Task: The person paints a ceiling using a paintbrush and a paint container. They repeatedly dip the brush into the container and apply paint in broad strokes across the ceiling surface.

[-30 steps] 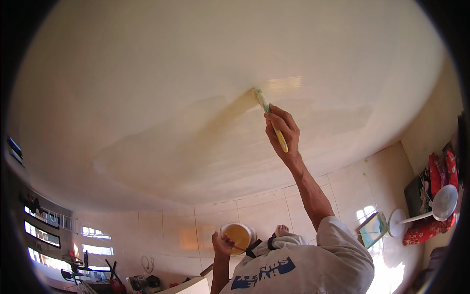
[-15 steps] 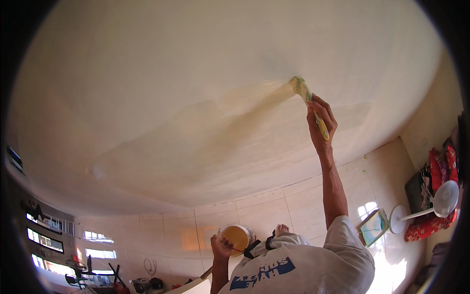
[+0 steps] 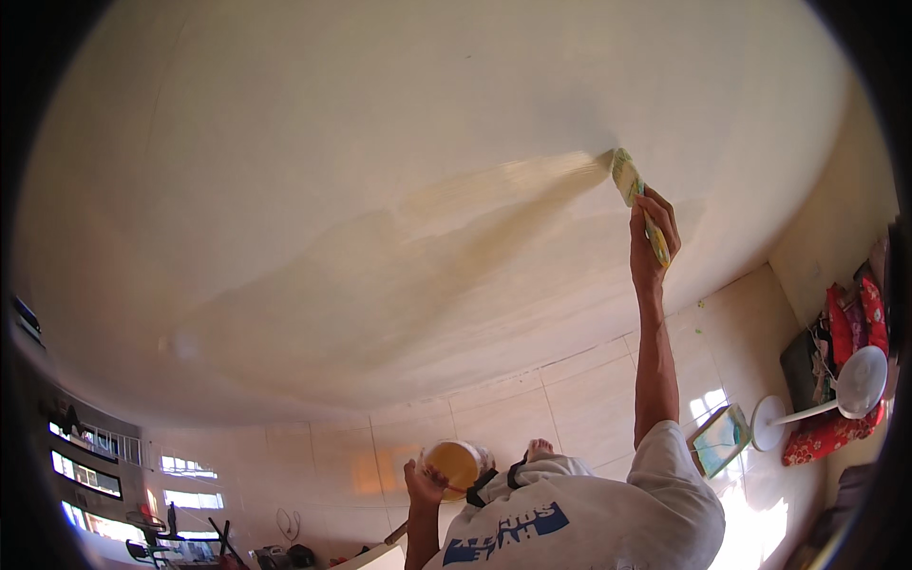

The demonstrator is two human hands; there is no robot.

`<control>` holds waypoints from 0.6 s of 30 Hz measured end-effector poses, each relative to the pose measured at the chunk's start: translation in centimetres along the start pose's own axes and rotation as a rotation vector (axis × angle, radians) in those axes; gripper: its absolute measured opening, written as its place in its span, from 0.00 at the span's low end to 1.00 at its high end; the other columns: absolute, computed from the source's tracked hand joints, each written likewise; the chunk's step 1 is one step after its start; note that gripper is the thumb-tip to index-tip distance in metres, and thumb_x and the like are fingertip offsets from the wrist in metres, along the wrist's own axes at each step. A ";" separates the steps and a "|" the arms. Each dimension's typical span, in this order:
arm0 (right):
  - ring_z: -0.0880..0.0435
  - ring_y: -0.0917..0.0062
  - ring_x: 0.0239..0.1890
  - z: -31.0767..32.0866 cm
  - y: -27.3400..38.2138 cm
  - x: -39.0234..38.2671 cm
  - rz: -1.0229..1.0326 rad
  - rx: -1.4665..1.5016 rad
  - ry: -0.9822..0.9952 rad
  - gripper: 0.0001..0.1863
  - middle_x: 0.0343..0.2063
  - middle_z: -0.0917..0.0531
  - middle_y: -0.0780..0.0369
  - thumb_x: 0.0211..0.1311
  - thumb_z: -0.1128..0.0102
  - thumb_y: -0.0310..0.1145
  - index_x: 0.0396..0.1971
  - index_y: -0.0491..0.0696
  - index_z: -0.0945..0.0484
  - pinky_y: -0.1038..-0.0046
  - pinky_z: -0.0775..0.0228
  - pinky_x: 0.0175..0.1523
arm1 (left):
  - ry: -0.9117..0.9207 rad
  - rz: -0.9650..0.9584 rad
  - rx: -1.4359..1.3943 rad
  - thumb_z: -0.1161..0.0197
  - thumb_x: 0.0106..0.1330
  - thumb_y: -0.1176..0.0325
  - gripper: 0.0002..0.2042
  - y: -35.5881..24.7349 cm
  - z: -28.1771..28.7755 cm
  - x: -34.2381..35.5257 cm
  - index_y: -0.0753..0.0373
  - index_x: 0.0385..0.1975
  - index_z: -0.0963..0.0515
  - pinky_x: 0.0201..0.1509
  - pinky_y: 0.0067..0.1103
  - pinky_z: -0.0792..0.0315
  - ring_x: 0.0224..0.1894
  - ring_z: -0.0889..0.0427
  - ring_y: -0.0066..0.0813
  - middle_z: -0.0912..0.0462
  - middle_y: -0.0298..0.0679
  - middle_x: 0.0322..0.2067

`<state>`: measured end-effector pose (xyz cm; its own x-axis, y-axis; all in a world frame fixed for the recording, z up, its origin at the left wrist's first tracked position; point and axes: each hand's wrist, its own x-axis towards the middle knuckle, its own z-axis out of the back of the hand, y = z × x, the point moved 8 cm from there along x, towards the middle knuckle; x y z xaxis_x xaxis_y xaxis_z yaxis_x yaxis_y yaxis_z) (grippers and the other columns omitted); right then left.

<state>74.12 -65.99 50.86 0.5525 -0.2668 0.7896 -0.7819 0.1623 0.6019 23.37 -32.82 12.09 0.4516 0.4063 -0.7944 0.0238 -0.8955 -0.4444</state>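
Observation:
My right hand [image 3: 652,236] is raised at the end of a stretched arm, its fingers closed round the handle of a paintbrush [image 3: 626,175]. The brush's bristle end touches the pale wall [image 3: 285,142], at the right end of a long, slightly yellower wet-looking streak [image 3: 513,185]. Low in the view, my left hand [image 3: 426,482] grips the side of a small bucket [image 3: 483,458]. Yellowish paint [image 3: 452,465] shows inside it, and the bucket is held close to my body.
Light floor tiles [image 3: 332,456] run along the foot of the wall. At the right are a white pedestal stand [image 3: 807,414], a box with a blue-green picture [image 3: 719,441] and red patterned cloth [image 3: 817,442]. Barred windows [image 3: 85,472] and assorted objects [image 3: 285,556] lie at the lower left.
My right hand has moved the paintbrush to the right along the wall, and the yellowish streak reaches farther right. My left hand still holds the bucket in nearly the same place.

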 end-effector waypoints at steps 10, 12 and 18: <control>0.16 0.68 0.44 -7.2 4.6 -5.8 0.066 -0.089 0.076 0.13 0.52 0.23 0.55 0.58 0.35 0.15 0.41 0.47 0.16 0.69 0.22 0.39 | -0.001 0.005 -0.084 0.48 0.65 0.39 0.23 0.0 0.2 0.4 0.55 0.26 0.30 0.32 0.31 0.34 0.25 0.31 0.33 0.31 0.33 0.21; 0.15 0.69 0.43 -8.6 5.7 -7.5 0.074 0.003 0.166 0.13 0.51 0.22 0.56 0.56 0.34 0.15 0.39 0.47 0.15 0.70 0.21 0.38 | -0.036 0.002 -0.051 0.48 0.65 0.39 0.23 -0.1 0.1 0.3 0.55 0.26 0.31 0.32 0.31 0.34 0.25 0.31 0.33 0.31 0.33 0.21; 0.17 0.71 0.46 -3.9 4.0 -6.3 0.022 0.040 0.051 0.12 0.52 0.22 0.56 0.63 0.39 0.15 0.41 0.47 0.16 0.73 0.21 0.42 | -0.048 0.012 -0.013 0.50 0.66 0.39 0.23 0.0 0.2 0.3 0.55 0.25 0.32 0.31 0.31 0.35 0.24 0.31 0.33 0.32 0.33 0.20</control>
<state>68.64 -59.93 48.73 0.5483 -0.2145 0.8083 -0.8044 0.1290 0.5798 23.37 -32.67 11.75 0.4085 0.4033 -0.8188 0.0299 -0.9025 -0.4296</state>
